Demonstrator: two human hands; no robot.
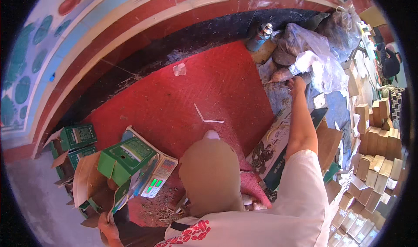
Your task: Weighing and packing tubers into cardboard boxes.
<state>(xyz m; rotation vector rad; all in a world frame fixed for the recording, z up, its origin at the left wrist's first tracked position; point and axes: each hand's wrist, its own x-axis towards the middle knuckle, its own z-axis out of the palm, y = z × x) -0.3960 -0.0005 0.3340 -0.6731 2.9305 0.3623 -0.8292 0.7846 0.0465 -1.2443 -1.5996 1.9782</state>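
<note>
My right hand [297, 85] is stretched out far to the right and rests on a pile of brown tubers [281, 75] beside clear plastic bags [318, 59]. Its fingers are curled down into the pile, and their grip is hidden. My left hand [109, 228] is low at the left and holds the bottom edge of an open green carton with a brown inside [89, 184]. A closed green carton [126, 157] lies on a small digital scale [156, 177] with a lit green display. My bent knee in tan cloth [211, 173] lies between the two hands.
I sit on a red mat [191, 90] strewn with dry bits and a white strip [204, 116]. More green cartons [77, 137] stand at the left. Flat printed boxes [274, 142] and stacks of tan cartons [374, 138] fill the right. A blue can [260, 37] stands at the back, and another person [389, 59] is far right.
</note>
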